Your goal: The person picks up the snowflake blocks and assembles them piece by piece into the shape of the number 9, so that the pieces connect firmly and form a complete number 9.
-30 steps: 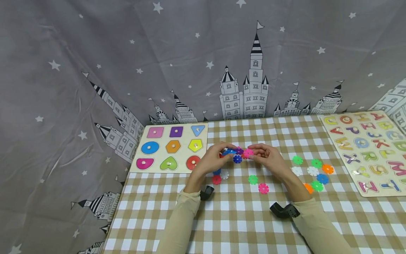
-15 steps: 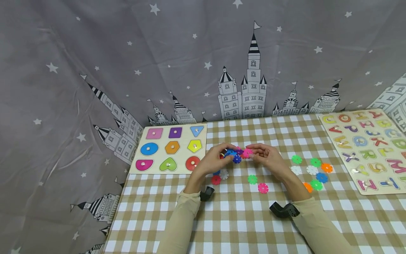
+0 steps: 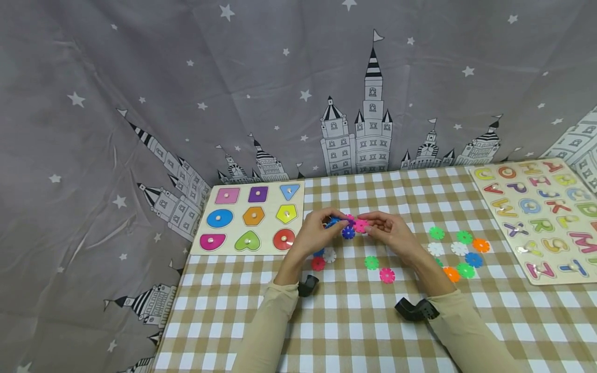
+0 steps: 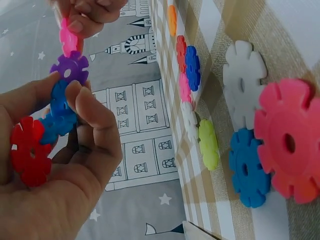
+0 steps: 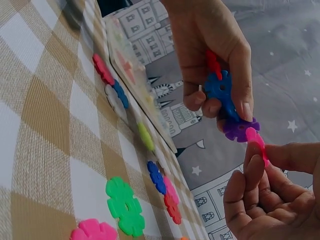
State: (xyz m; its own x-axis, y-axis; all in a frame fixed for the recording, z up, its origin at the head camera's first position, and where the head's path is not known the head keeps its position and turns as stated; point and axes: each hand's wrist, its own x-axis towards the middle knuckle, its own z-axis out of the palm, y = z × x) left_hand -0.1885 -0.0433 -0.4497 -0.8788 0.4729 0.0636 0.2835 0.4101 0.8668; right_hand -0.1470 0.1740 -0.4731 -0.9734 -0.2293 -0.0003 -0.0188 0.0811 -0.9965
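My left hand [image 3: 313, 235] grips a chain of linked notched plastic discs. It runs from a red disc [image 4: 31, 155] through blue discs [image 4: 60, 117] to a purple disc [image 4: 72, 69]. Thumb and fingertips hold it near the blue-purple joint. From the other side my right hand [image 3: 394, 234] pinches a pink disc [image 5: 256, 140] between thumb and fingers. The pink disc's edge meets the purple disc; whether their notches interlock I cannot tell. Below the left hand lie loose red [image 3: 318, 263], white [image 3: 329, 255] and blue [image 4: 247, 167] discs.
Green [image 3: 371, 262] and pink [image 3: 387, 275] discs lie between the forearms. Several more, including an orange disc [image 3: 481, 245], are scattered right. A shape puzzle board [image 3: 198, 243] sits at left, a letter board [image 3: 522, 277] at right, on a checked cloth [image 3: 354, 331]. A printed curtain [image 3: 261, 62] hangs behind.
My right hand has moved slightly left, bringing the pink disc up to the purple one. The left hand has stayed nearly in place, still gripping the chain.
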